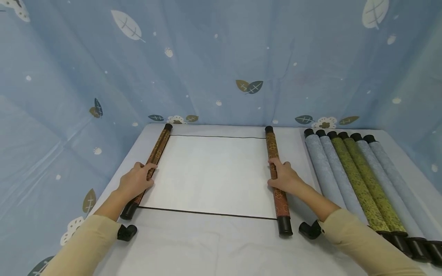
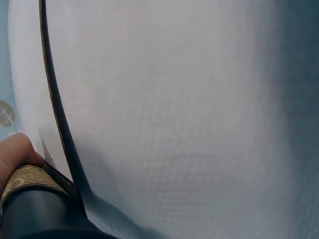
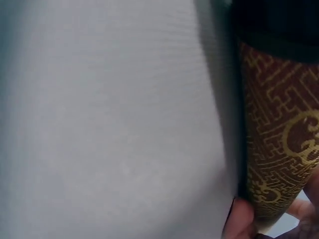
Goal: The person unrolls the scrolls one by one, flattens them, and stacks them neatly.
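White, flat sheet scroll (image 1: 217,172) mounted on two brown-and-red, gold-patterned fabric rollers lies open on the white table (image 1: 221,255). At the scroll's left end, the person's left hand (image 1: 136,180) has its grip pinching the left roller (image 1: 159,148), thumb and fingers curled about it. At the scroll's right end, the right hand (image 1: 286,178) pinches the right roller (image 1: 274,172) the same way. Holding both ends at once probably stops the sheet from curling in on itself, and gripping near each roller's middle should help the two turn or slide evenly. To the right of the scroll, six rolled tubes lie side by side, four pale blue-grey (image 1: 324,168) and two olive green (image 1: 369,182), likely set there to leave room for the open length. Beyond the scroll hangs a blue, leaf-printed cloth (image 1: 214,65). The scroll's sheet looks blank and fairly smooth, with a thin dark line along its near and far edges; its rollers end in glossy black caps, and the right wrist view shows gold fretwork and curling motifs on deep maroon. The left roller leans outward towards its near end; the right stands straighter.
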The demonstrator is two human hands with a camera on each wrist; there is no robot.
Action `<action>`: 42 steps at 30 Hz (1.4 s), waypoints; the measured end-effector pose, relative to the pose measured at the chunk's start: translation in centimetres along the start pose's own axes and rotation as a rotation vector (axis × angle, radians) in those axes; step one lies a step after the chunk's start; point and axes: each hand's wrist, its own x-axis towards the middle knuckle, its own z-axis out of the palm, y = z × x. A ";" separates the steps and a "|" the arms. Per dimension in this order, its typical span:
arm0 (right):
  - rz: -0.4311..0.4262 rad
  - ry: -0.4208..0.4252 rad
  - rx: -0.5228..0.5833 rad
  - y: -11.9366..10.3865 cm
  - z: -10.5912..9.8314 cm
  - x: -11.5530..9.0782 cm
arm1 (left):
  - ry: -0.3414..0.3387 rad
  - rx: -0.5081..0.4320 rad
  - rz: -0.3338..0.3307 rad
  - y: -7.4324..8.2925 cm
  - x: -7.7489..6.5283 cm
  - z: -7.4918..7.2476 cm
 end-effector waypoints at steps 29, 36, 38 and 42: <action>-0.017 -0.082 0.014 -1.0 0.1 -0.1 | -0.020 0.034 -0.024 -1.1 -0.3 -1.4; 0.002 -0.104 0.019 -0.9 0.1 0.0 | 0.008 0.051 -0.015 -1.2 0.2 -1.0; 0.001 -0.115 0.019 -0.9 0.1 -0.1 | -0.014 0.041 -0.023 -1.3 0.2 -1.0; -0.001 -0.121 0.021 -0.9 0.0 -0.1 | -0.066 0.015 -0.056 -1.6 0.4 -1.4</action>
